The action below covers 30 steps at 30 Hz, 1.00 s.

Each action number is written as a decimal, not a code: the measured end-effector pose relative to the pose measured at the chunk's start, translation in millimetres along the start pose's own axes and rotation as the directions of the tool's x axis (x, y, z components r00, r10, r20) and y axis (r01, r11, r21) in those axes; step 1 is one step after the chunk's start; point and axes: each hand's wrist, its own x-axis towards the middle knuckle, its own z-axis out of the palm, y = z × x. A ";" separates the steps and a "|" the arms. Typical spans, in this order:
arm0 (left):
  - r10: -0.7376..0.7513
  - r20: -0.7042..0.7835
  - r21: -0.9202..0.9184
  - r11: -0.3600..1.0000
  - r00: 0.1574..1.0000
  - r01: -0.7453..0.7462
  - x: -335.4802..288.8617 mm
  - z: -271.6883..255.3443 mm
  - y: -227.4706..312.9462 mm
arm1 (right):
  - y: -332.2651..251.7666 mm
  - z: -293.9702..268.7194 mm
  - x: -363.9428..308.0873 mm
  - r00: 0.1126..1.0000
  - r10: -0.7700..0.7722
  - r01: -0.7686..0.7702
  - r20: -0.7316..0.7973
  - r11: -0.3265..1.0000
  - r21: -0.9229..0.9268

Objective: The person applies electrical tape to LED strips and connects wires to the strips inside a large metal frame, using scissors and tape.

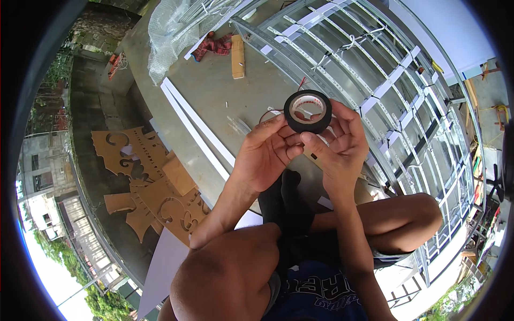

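Note:
A roll of black electrical tape (293, 119) with a pale cardboard core is held up in front of me. My right hand (342, 147) grips it from the right and below, thumb at its lower edge and fingers round its side. From the left, my left hand (267, 152) meets the roll, its thumb against the edge and its other fingers curled beneath. A thin red wire (303, 83) pokes out behind the roll, and a thin reddish loop shows by my left thumb. Whether my left fingers also pinch that loop is hidden.
Right of me lies a metal frame (369, 104) strung with white light strips. Two long white strips (195, 125) lie at left, beyond them cut-out brown cardboard (155, 184). Farther off are bubble wrap (166, 37), a reddish cloth (214, 45) and a cardboard strip (237, 58).

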 end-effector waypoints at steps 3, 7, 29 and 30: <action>0.009 -0.007 0.036 0.999 1.000 -0.009 -2.2 3.7 -1.5 | -2.3 -2.3 -2.4 0.997 -0.074 0.067 -0.031 0.981 -0.180; 0.349 0.082 0.523 0.782 0.933 -0.339 -2.0 8.9 -7.4 | -7.5 -5.7 -5.5 0.992 -0.123 0.109 -0.040 0.962 -0.252; 0.393 0.394 0.820 0.257 0.831 -0.511 -16.5 5.4 4.2 | -26.6 -22.6 -9.1 0.979 -0.150 0.201 0.142 0.838 -0.507; 0.390 0.372 0.833 0.260 0.842 -0.488 -17.2 5.3 4.7 | -26.2 -22.6 -8.9 0.975 -0.163 0.218 0.149 0.824 -0.523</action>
